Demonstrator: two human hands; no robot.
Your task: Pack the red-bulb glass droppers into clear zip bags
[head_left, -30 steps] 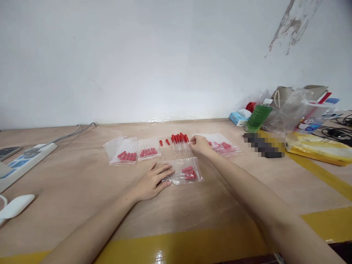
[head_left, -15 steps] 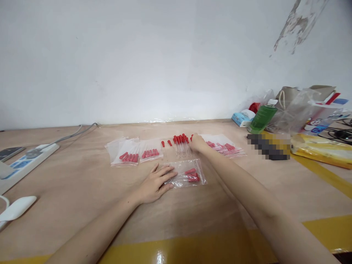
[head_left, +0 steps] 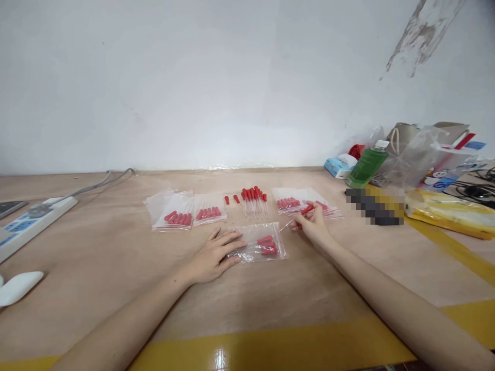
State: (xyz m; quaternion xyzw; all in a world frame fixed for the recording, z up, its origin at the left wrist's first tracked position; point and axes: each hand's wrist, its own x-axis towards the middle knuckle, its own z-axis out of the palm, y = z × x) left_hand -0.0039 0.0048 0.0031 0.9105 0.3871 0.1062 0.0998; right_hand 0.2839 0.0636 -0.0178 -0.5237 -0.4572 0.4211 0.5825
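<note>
Right grip (head_left: 315, 225) — leftward pinch (dropper (head_left: 308, 209))

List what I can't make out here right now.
All in the head view:
- Left end of the clear bag: covered by the left hand.
- Middle of the held dropper: covered by the right hand.
- Dark object: pixelated.
- White object: cut off by the left edge.
- Clustered droppers: overlapping, too small to count surely.
</note>
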